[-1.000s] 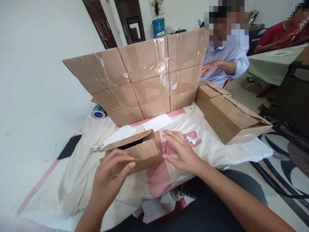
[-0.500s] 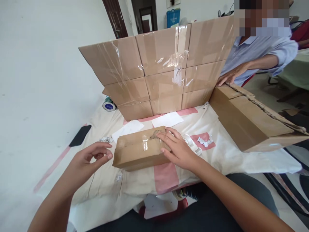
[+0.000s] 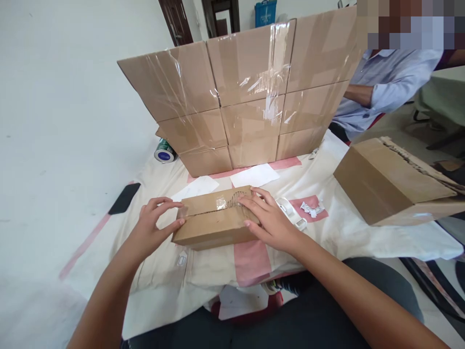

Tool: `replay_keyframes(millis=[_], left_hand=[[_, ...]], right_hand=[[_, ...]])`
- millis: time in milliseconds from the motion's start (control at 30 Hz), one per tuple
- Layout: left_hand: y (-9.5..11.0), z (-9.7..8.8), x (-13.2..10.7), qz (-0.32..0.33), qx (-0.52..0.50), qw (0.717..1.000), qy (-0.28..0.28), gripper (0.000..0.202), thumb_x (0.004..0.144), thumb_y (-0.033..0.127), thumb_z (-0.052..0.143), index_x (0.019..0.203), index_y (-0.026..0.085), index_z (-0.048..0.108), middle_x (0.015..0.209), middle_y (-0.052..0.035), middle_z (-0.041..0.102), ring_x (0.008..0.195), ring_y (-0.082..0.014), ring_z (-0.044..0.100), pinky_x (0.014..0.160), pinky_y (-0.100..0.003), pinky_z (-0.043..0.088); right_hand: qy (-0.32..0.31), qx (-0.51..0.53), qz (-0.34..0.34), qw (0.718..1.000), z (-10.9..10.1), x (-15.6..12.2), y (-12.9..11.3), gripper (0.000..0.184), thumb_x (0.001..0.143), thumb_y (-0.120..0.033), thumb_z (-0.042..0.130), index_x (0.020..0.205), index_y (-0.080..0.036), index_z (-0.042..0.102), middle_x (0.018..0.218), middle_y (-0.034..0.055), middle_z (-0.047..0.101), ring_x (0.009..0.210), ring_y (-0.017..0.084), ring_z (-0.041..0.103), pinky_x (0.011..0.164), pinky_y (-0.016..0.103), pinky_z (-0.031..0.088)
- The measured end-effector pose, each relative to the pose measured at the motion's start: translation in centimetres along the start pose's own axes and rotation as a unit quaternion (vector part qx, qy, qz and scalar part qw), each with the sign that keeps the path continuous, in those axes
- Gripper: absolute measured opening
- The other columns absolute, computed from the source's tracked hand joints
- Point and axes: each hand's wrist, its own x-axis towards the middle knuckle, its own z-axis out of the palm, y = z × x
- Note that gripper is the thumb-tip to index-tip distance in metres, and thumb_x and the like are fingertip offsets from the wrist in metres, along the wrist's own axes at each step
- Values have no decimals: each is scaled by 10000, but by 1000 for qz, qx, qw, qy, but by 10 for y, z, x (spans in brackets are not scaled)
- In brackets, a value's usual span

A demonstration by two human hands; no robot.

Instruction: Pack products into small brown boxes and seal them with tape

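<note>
A small brown cardboard box (image 3: 214, 220) lies flat on the white and pink cloth (image 3: 319, 232), its top seam covered with clear tape. My left hand (image 3: 154, 225) grips the box's left end, thumb on the front and fingers curled over the top corner. My right hand (image 3: 271, 218) presses flat on the box's right end, fingers spread over the taped seam.
A wall of stacked, taped cardboard boxes (image 3: 250, 92) stands behind. A larger carton (image 3: 388, 182) sits at the right. A tape roll (image 3: 164, 152), white papers (image 3: 254, 175), a clear tape piece (image 3: 292, 213) and a black phone (image 3: 124, 198) lie around. Another person in a blue shirt (image 3: 392, 82) sits behind.
My left hand has moved right from the air onto the box's left end. The larger carton at the right has shifted away from the stack, and the other person's hand has left it.
</note>
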Motion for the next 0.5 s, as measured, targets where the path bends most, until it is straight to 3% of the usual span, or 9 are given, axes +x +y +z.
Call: replay_keyframes(millis=[133,200,300,400,500], left_hand=[[1,-5,9,-65,-35,995,-63,772,755,700,685,1436,360,551,1423,-102,556,1251,-349,545,997,-488,499],[3,-1,14,-110,-107,983,-98,821,762,693,678,1483,344,498,1408,-106,598,1185,-327,595,947,-443,518],[6,12,22,-159,-219,958,-94,702,781,690,664,1342,272,604,1292,-114,666,1145,-301,630,883,-373,530],[6,19,28,-165,-243,954,-65,608,786,694,668,1191,244,621,1191,-88,684,1070,-264,650,836,-327,527],[4,13,27,-145,-245,951,-123,550,784,654,707,1167,270,613,1189,-65,682,1052,-254,653,835,-319,534]], right_hand=[[1,-2,1,1000,0,1,0,473,1024,-357,498,1479,-233,480,1418,111,584,1436,346,310,1157,568,392],[5,-3,-1,1000,1,1,1,477,1023,-370,503,1483,-243,479,1414,109,588,1427,348,319,1152,571,396],[6,-8,-4,1000,3,1,1,488,1018,-395,515,1480,-242,486,1416,110,589,1425,355,319,1146,578,402],[4,-14,5,1000,4,0,0,490,1017,-400,511,1476,-227,493,1423,114,589,1438,361,310,1141,585,409],[3,-11,19,1000,3,0,-1,493,1019,-411,506,1476,-227,494,1448,123,573,1460,362,304,1140,594,414]])
